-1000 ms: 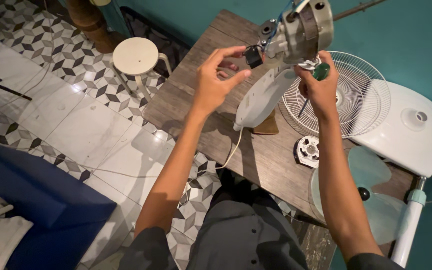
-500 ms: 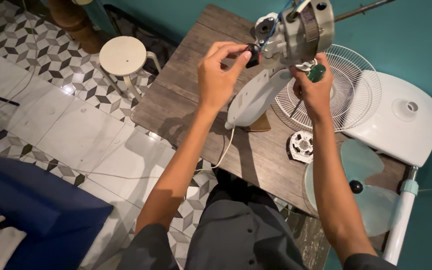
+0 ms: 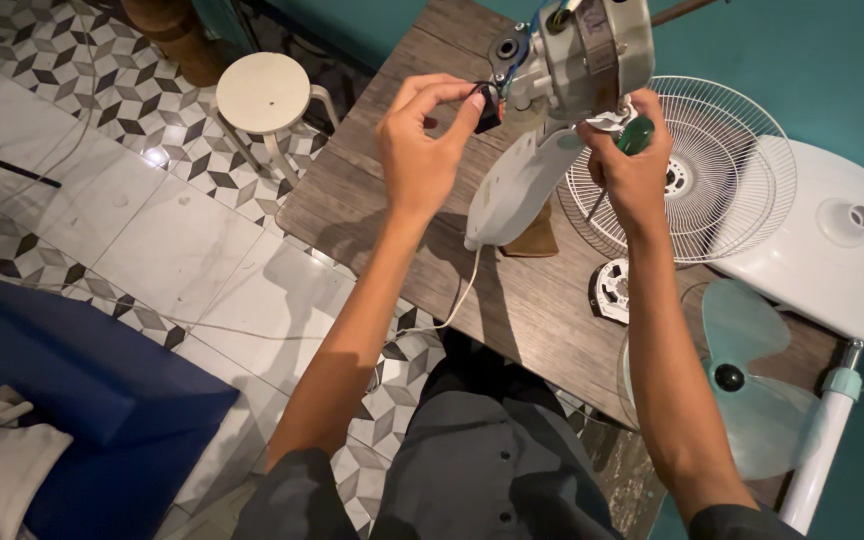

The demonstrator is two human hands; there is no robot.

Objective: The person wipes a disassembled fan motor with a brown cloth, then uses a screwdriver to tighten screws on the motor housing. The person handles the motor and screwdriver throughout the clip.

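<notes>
A bare fan motor (image 3: 592, 50) with exposed wires sits atop a white fan neck housing (image 3: 517, 190), raised above a wooden table (image 3: 512, 300). My left hand (image 3: 427, 150) pinches a small black part (image 3: 487, 105) against the motor's left side. My right hand (image 3: 632, 170) grips a green-handled screwdriver (image 3: 637, 135), its shaft pointing down toward the table, and presses against the motor's underside. A white cord (image 3: 457, 300) hangs from the housing over the table's edge.
On the table lie a white wire fan guard (image 3: 712, 160), a white round base (image 3: 832, 250), a translucent teal blade (image 3: 752, 390), a small white ring part (image 3: 612, 290) and a brown block (image 3: 532, 240). A white stool (image 3: 267, 95) stands on patterned tiles; blue cloth (image 3: 62, 400) lies lower left.
The view has shifted, with the hands and motor sitting slightly lower and closer in frame. My left fingers have closed tighter on the black part at the motor.
</notes>
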